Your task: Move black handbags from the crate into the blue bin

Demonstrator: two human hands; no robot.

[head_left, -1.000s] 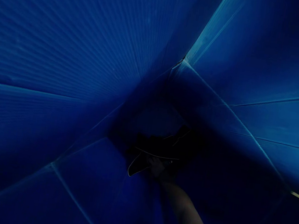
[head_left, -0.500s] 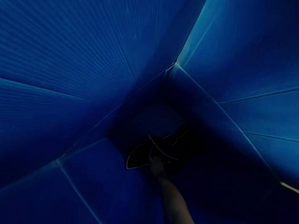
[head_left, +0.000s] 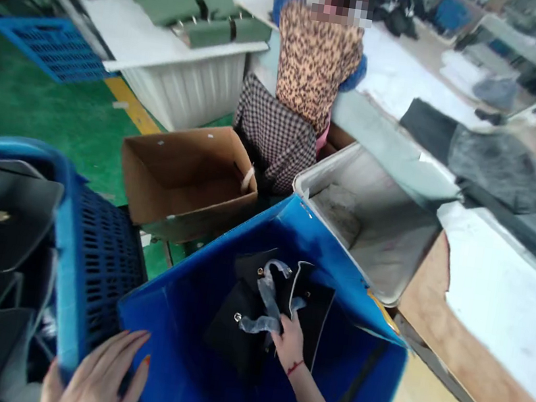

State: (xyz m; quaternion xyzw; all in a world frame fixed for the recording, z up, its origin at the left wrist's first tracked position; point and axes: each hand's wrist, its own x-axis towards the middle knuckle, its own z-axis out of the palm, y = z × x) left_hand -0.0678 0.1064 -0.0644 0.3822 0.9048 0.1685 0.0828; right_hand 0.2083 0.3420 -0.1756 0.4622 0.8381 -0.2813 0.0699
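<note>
Gripping a black bag (head_left: 251,318) in the blue bin (head_left: 202,385) at lower centre, right hand (head_left: 288,344); left hand (head_left: 98,377) open on rim; no legible writing.

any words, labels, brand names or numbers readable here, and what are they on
No text can be read in this view.
The black bag that the right hand holds inside the blue bin shows metal studs and clear wrap, no legible brand.
The cardboard box has small pale stickers, too small and blurred to read.
The blue crate by the left hand bears no visible marking.
</note>
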